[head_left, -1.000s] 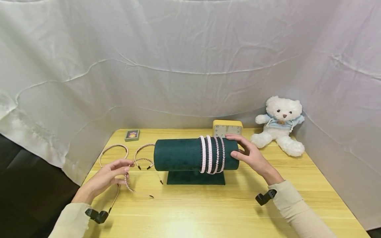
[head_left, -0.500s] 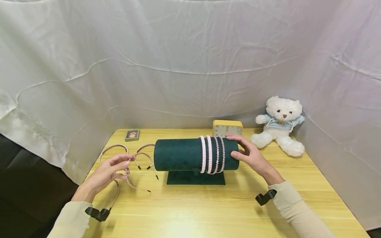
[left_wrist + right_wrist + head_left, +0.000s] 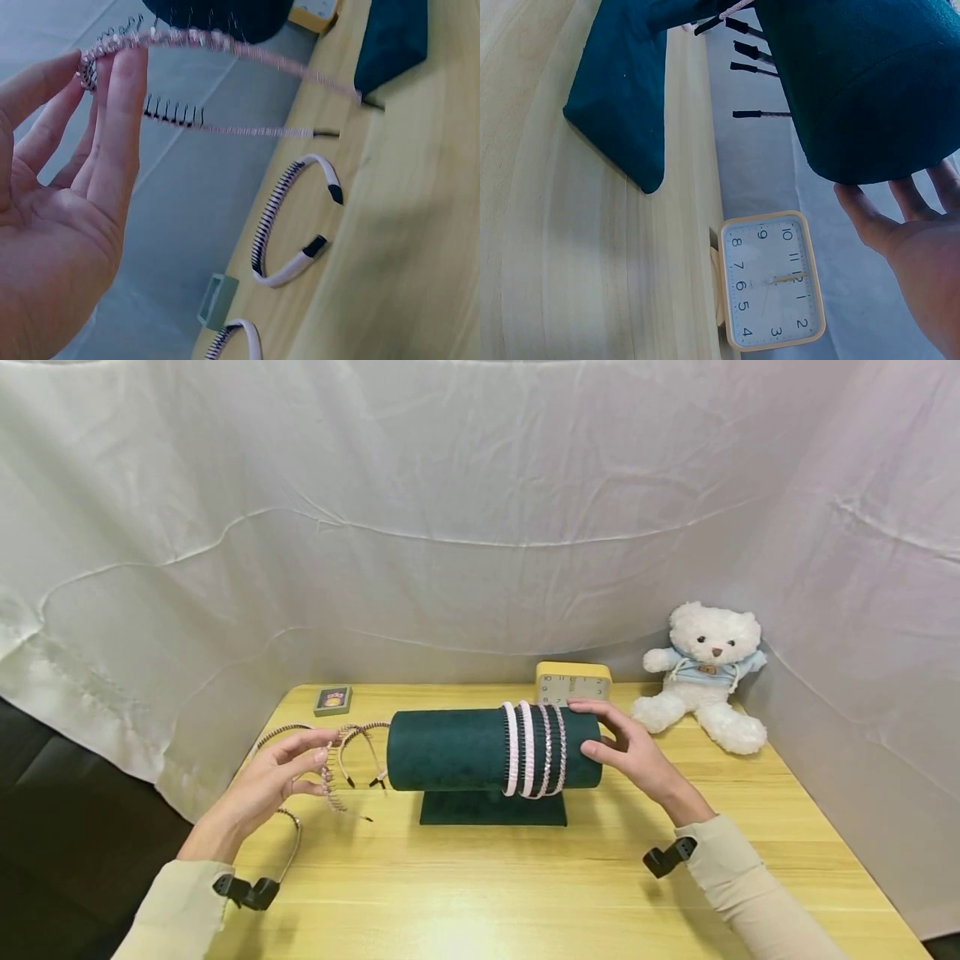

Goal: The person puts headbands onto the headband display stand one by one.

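My left hand [image 3: 258, 789] pinches a thin headband [image 3: 270, 58] between thumb and fingertips, left of the display stand. Pink beads cover this headband, with dark comb teeth along its inside and dark tips at its two ends. The stand [image 3: 446, 752] is a dark green velvet roll on a flat base. Around its right half sit two thick pale pink headbands [image 3: 528, 752] and two thin beaded headbands [image 3: 562, 752]. My right hand [image 3: 641, 760] holds the roll's right end, thumb on the front and fingers over the top; the right wrist view shows its fingertips at the end.
Two pale headbands with dark teeth lie on the table at the left, one headband [image 3: 262, 217] close to the stand. A small grey-green box [image 3: 332, 700] is at the back left. Behind the stand is a yellow clock [image 3: 573, 683]; a white teddy bear [image 3: 712, 693] sits back right.
My left hand has moved slightly up and away from me, turning the beaded headband so its free ends rise and draw closer together. The right hand and the stand have stayed put.
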Demonstrator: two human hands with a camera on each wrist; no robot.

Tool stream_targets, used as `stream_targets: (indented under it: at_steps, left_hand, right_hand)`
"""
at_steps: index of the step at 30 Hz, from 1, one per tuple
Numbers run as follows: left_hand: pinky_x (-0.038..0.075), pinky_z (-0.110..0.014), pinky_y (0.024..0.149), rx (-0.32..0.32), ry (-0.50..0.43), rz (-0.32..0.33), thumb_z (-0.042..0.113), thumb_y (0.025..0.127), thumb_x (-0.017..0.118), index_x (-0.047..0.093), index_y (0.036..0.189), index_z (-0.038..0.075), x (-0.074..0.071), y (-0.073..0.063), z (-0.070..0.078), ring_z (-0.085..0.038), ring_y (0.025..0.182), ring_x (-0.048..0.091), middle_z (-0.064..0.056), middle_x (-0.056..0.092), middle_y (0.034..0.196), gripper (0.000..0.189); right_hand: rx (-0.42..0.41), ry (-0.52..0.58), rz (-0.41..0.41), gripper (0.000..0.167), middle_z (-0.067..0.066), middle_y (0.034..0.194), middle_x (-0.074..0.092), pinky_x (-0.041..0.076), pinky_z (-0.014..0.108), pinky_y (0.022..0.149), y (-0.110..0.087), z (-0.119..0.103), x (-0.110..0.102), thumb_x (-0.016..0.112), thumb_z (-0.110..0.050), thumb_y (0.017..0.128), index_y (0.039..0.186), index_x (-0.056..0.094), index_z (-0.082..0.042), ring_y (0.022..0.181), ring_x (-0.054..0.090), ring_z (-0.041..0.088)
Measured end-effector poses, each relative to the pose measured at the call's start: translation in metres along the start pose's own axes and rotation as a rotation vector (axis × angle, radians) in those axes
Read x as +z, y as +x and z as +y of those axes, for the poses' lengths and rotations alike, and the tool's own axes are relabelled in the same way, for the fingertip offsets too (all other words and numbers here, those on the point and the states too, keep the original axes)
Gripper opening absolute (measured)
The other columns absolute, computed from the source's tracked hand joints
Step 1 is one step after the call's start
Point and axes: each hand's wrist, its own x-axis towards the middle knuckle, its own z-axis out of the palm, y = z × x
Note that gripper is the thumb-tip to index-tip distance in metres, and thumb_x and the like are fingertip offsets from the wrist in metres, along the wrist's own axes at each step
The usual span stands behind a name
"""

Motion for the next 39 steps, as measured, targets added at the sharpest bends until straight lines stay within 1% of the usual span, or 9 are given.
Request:
stream_targets:
  at_steps: [2,7,14,19,21,27,31,36,39]
  left_hand:
    - [0.067,-0.035,0.085,-0.001,0.028,0.014,0.018,0.114,0.059,0.057,0.153,0.005,0.001,0.001,0.004,-0.008,0.116,0.063,0.009,0.059,0.143,0.041]
    - [0.068,-0.038,0.085,-0.002,0.079,0.037,0.021,0.113,0.063,0.058,0.153,0.004,0.007,0.003,0.012,-0.011,0.118,0.064,0.008,0.058,0.146,0.044]
    - [0.068,-0.042,0.085,0.012,0.117,0.029,0.024,0.111,0.066,0.058,0.154,0.004,0.018,0.006,0.027,-0.014,0.110,0.066,0.001,0.058,0.150,0.049]
    - [0.069,-0.044,0.084,0.046,0.128,0.031,0.022,0.111,0.067,0.062,0.152,0.007,0.027,0.009,0.037,-0.016,0.105,0.068,-0.005,0.058,0.156,0.044]
    - [0.069,-0.044,0.083,0.057,0.128,0.036,0.022,0.110,0.068,0.062,0.151,0.006,0.032,0.010,0.041,-0.016,0.103,0.069,-0.009,0.058,0.156,0.045]
    - [0.068,-0.045,0.084,0.075,0.116,0.035,0.020,0.109,0.070,0.060,0.151,0.001,0.043,0.012,0.050,-0.016,0.101,0.072,-0.005,0.060,0.147,0.048]
    - [0.068,-0.044,0.084,0.090,0.113,0.026,0.018,0.109,0.069,0.058,0.152,-0.002,0.047,0.013,0.053,-0.016,0.102,0.072,-0.001,0.060,0.146,0.048]
    - [0.068,-0.045,0.084,0.106,0.114,0.008,0.016,0.109,0.068,0.059,0.151,0.000,0.052,0.014,0.054,-0.016,0.108,0.073,-0.001,0.061,0.147,0.045]
    - [0.069,-0.046,0.084,0.111,0.105,0.001,0.015,0.109,0.068,0.060,0.150,0.001,0.056,0.016,0.053,-0.015,0.109,0.074,-0.005,0.061,0.148,0.044]
  right_hand:
    - [0.003,0.001,0.001,0.053,0.008,0.169,0.046,0.047,0.018,0.114,0.000,0.000,0.000,0.065,0.000,0.105,0.157,0.055,-0.008,0.151,0.046,0.006]
    - [0.000,-0.008,0.001,0.053,0.011,0.169,0.046,0.045,0.017,0.115,0.000,-0.001,0.000,0.066,0.000,0.105,0.157,0.055,-0.007,0.151,0.045,0.006]
    - [0.002,-0.005,0.003,0.053,0.010,0.169,0.046,0.046,0.017,0.114,0.000,-0.001,0.000,0.066,-0.001,0.105,0.157,0.055,-0.008,0.151,0.045,0.005]
    - [-0.005,-0.008,0.001,0.053,0.009,0.168,0.047,0.046,0.017,0.114,0.000,0.000,0.000,0.066,-0.001,0.105,0.157,0.055,-0.007,0.151,0.045,0.006]
    - [-0.006,-0.007,0.001,0.053,0.009,0.168,0.047,0.046,0.017,0.114,0.000,0.000,0.000,0.066,-0.001,0.105,0.157,0.055,-0.007,0.151,0.045,0.006]
    - [-0.006,0.001,-0.003,0.053,0.009,0.168,0.047,0.046,0.018,0.114,0.000,-0.001,0.000,0.066,0.000,0.105,0.157,0.055,-0.007,0.151,0.046,0.007]
    - [-0.008,0.001,-0.003,0.053,0.010,0.168,0.047,0.046,0.018,0.115,0.000,0.000,0.000,0.066,0.000,0.105,0.157,0.055,-0.007,0.151,0.046,0.007]
    - [-0.017,-0.027,0.007,0.053,0.012,0.167,0.048,0.043,0.017,0.116,0.001,0.002,-0.001,0.067,0.000,0.104,0.155,0.057,-0.009,0.151,0.046,0.006]
    - [-0.019,-0.040,0.011,0.053,0.012,0.166,0.049,0.043,0.017,0.117,0.001,0.003,-0.001,0.067,0.000,0.104,0.155,0.057,-0.010,0.151,0.046,0.006]
